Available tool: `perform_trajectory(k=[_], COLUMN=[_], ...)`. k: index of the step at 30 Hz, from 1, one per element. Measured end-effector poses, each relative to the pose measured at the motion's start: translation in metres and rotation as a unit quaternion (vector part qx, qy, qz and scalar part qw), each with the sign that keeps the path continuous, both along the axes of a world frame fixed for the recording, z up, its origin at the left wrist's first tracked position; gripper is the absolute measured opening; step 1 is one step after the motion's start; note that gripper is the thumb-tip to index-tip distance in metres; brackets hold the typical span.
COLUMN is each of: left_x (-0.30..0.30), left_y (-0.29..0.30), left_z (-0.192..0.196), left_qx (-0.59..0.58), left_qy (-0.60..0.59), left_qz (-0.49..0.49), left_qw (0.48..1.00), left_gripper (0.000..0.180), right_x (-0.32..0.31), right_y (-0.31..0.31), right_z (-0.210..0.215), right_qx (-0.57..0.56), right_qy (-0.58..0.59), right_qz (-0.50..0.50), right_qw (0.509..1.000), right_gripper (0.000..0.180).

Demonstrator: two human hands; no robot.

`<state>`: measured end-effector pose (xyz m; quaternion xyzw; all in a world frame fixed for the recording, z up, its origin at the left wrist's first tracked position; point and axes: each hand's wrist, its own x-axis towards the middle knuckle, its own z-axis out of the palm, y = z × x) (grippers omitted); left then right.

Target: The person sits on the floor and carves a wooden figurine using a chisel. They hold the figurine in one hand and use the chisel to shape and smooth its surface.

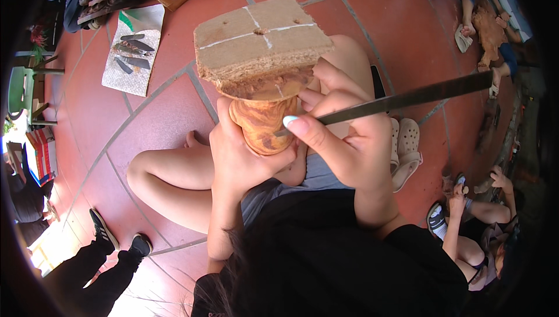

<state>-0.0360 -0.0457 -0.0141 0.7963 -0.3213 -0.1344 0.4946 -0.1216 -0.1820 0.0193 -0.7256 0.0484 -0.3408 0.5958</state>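
Observation:
My left hand (pixel 247 148) is wrapped around a rounded wooden piece (pixel 265 122) with swirling brown grain, held up over my lap. Fixed to the end of it farther from me is a rough chipboard block (pixel 262 37), marked with a white cross and small holes. My right hand (pixel 349 136) pinches a long, flat, dark metal blade (pixel 419 96) between thumb and fingers. The blade's narrow end meets the side of the wood, close to my right thumb; its other end points out to the right. My right fingers behind the wood are partly hidden.
Several blades (pixel 137 61) lie on a silvery sheet (pixel 137 86) on the red tiled floor (pixel 157 119) at far left. Pale clogs (pixel 407 148) sit beside my right knee. Someone in dark shoes (pixel 103 229) stands at lower left; other people sit along the right (pixel 466 247).

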Motion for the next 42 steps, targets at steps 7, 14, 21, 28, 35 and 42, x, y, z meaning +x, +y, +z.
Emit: perform_trajectory(k=[7, 14, 21, 28, 35, 42], left_x=[0.002, 0.003, 0.004, 0.010, 0.013, 0.016], left_y=[0.002, 0.003, 0.005, 0.010, 0.012, 0.012], left_z=[-0.006, -0.007, -0.013, -0.018, -0.017, -0.008], left_qx=[-0.015, -0.042, -0.065, -0.099, -0.133, -0.140], left_qy=[0.024, 0.049, 0.066, 0.108, 0.148, 0.202], left_qz=[-0.025, -0.034, -0.048, -0.075, -0.088, -0.108], left_qw=[0.999, 0.997, 0.994, 0.986, 0.976, 0.963], left_gripper=[0.078, 0.089, 0.087, 0.080, 0.077, 0.056], right_x=[0.000, -0.007, -0.006, -0.003, 0.000, -0.002], right_y=[-0.001, -0.006, -0.002, 0.002, 0.003, -0.002], right_z=[0.005, 0.003, 0.006, 0.008, 0.003, -0.003], right_qx=[0.010, 0.051, 0.023, -0.073, 0.017, 0.076], right_qy=[-0.010, 0.040, 0.047, 0.014, -0.010, 0.006], right_qz=[-0.013, -0.022, -0.042, -0.025, 0.023, 0.049], right_qw=[1.000, 0.998, 0.998, 0.997, 1.000, 0.996], right_gripper=[0.020, 0.021, 0.020, 0.015, 0.013, 0.010])
